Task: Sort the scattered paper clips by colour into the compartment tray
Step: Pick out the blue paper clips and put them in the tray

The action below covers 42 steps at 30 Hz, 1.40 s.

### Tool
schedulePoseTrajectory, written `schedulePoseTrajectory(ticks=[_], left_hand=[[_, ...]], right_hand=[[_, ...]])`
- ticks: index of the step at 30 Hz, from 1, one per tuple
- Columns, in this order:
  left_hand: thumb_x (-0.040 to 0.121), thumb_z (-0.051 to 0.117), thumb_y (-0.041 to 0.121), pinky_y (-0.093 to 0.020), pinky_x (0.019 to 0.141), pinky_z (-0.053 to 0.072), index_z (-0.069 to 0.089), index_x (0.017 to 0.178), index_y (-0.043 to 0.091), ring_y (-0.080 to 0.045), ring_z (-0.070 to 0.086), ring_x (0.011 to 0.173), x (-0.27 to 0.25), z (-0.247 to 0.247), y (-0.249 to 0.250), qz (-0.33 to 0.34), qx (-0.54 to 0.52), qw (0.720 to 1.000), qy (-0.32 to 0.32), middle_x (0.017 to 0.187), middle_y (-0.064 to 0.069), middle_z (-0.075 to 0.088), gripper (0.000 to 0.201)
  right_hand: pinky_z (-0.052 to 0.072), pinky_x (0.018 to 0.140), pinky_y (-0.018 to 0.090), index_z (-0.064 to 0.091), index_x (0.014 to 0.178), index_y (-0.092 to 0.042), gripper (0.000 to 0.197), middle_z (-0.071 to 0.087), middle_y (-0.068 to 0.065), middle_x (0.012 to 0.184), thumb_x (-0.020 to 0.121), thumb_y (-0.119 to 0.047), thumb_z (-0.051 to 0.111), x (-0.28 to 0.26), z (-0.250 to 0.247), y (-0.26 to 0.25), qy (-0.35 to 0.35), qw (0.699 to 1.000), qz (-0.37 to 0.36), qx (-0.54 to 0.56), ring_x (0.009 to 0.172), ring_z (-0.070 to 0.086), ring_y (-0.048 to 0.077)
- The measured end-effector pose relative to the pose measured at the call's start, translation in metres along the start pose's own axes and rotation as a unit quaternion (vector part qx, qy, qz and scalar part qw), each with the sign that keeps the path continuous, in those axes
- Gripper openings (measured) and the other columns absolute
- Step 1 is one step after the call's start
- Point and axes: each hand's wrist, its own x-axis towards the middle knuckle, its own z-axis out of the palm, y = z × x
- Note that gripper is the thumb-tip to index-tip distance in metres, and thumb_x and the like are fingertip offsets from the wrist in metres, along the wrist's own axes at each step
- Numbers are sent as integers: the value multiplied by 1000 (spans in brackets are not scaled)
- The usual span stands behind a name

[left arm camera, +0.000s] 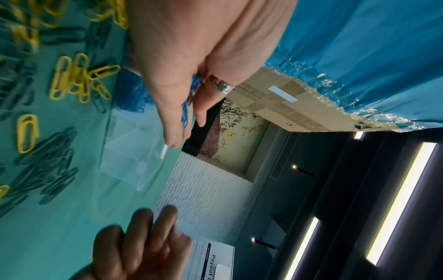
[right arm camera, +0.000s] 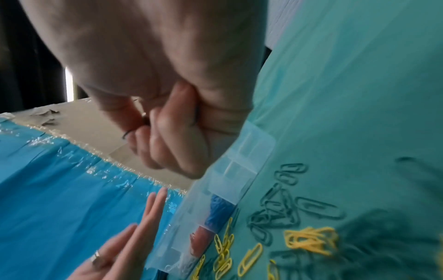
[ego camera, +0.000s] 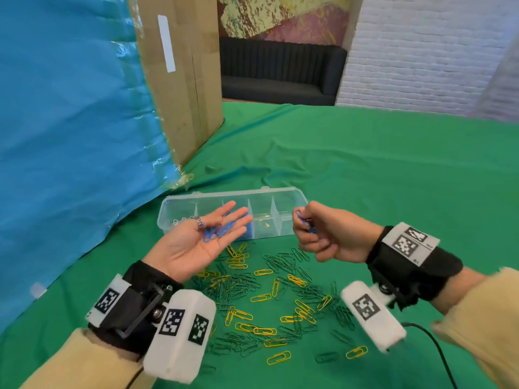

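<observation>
A clear compartment tray [ego camera: 283,197] lies on the green cloth, with blue clips [left arm camera: 130,94] in one compartment. My left hand [ego camera: 196,237] is held palm up in front of it, fingers straight, and several blue paper clips [ego camera: 217,230] lie on the palm. To the right, my right hand [ego camera: 317,234] is curled and pinches blue clips [ego camera: 304,220] between thumb and fingers near the tray's right end. Yellow clips [ego camera: 261,297] and dark green clips [ego camera: 280,262] are scattered on the cloth below both hands.
A tall cardboard box [ego camera: 182,74] with blue sheeting [ego camera: 70,122] stands at the left, close behind the tray. A black cable [ego camera: 438,352] runs across the cloth at the lower right. The green table [ego camera: 393,169] stretches back to a white brick wall [ego camera: 421,51].
</observation>
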Motion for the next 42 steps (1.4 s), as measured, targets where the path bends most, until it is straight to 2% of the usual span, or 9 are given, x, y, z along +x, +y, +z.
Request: schedulePoseTrajectory(ticks=[3, 9, 17, 24, 27, 33, 35, 39, 42], left_hand=[[65, 67, 0, -53, 78, 51, 59, 112, -10, -46, 64, 93, 9, 18, 21, -8, 39, 999, 31, 122, -31, 56, 48], [96, 31, 23, -47, 107, 25, 27, 141, -6, -43, 33, 132, 43, 29, 41, -30, 86, 989, 115, 143, -31, 34, 54], [94, 34, 33, -46, 114, 11, 22, 144, -3, -40, 13, 141, 52, 25, 41, -46, 107, 985, 125, 150, -30, 18, 63], [95, 36, 21, -40, 112, 28, 58, 113, 9, -27, 47, 125, 33, 21, 47, 44, 256, 959, 110, 132, -15, 52, 31], [95, 43, 16, -37, 111, 30, 57, 118, 15, -19, 51, 120, 22, 16, 50, 82, 417, 898, 115, 126, -6, 59, 27], [92, 54, 7, -27, 102, 41, 57, 113, 25, -5, 63, 102, 10, -3, 55, 44, 683, 727, 55, 107, 5, 69, 28], [93, 53, 8, -26, 102, 41, 57, 114, 22, -3, 63, 102, 6, -6, 56, 35, 687, 724, 53, 104, 3, 71, 26], [93, 53, 9, -29, 103, 38, 58, 113, 23, -8, 64, 105, 4, -12, 62, 38, 666, 744, 43, 102, 3, 73, 25], [92, 51, -1, -19, 88, 44, 59, 111, 20, -10, 66, 100, 0, -13, 62, 67, 645, 760, 28, 100, 2, 73, 29]], right_hand=[[7, 35, 11, 33, 64, -19, 28, 25, -4, 52, 93, -21, 31, 31, 9, -17, 69, 997, -8, -32, 39, 15, 6], [14, 33, 9, 36, 67, -13, 24, 44, 7, 58, 90, -10, 34, 82, 23, -46, 145, 986, -49, -58, 32, 28, 8], [31, 33, 12, 44, 79, -7, 23, 50, 13, 70, 95, -8, 28, 113, 23, -49, 134, 990, 32, 38, 49, 41, 15], [58, 55, 38, 42, 110, 6, 18, 50, 30, 115, 97, 0, 30, 110, 17, -44, 102, 975, 45, 193, 118, 51, 41], [58, 61, 38, 39, 123, 11, 34, 38, 32, 135, 91, 17, 28, 110, 18, -39, 101, 978, 37, 179, 126, 44, 41], [53, 74, 32, 39, 133, 7, 41, 46, 28, 127, 92, 15, 32, 116, 25, -38, 103, 988, 26, 113, 116, 51, 36], [50, 74, 29, 40, 133, 4, 38, 47, 25, 129, 95, 6, 35, 116, 29, -38, 109, 990, 24, 84, 103, 54, 29], [36, 102, 36, 45, 131, -3, 35, 47, 18, 137, 97, -2, 37, 112, 35, -36, 116, 993, 1, -18, 126, 45, 29], [41, 94, 32, 53, 118, -11, 27, 57, 12, 124, 95, -4, 40, 94, 39, -38, 144, 985, -62, -65, 107, 56, 22]])
